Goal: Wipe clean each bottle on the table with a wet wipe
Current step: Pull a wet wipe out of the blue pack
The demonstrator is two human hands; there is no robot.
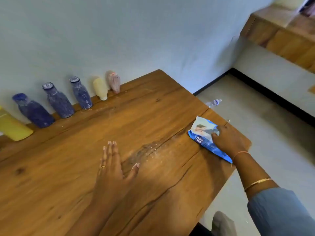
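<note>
I am fetching a wipe: my right hand (228, 140) closes its fingers on the wipe pack (202, 139) at the worktop (153, 114) edge, my left hand (112, 169) lies flat and released, and next I must pull one out for the dusty bottles (58, 101) by the wall.

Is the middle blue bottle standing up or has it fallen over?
Standing up. The middle blue bottle rests on its base on the table, with its cap at the top.

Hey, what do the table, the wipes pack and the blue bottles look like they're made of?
Table: solid-looking wood, brown, with visible grain, knots and cracks. Wipes pack: thin glossy plastic film, printed and crinkled. Blue bottles: probably plastic, possibly coated metal; matte surface under whitish dust.
</note>
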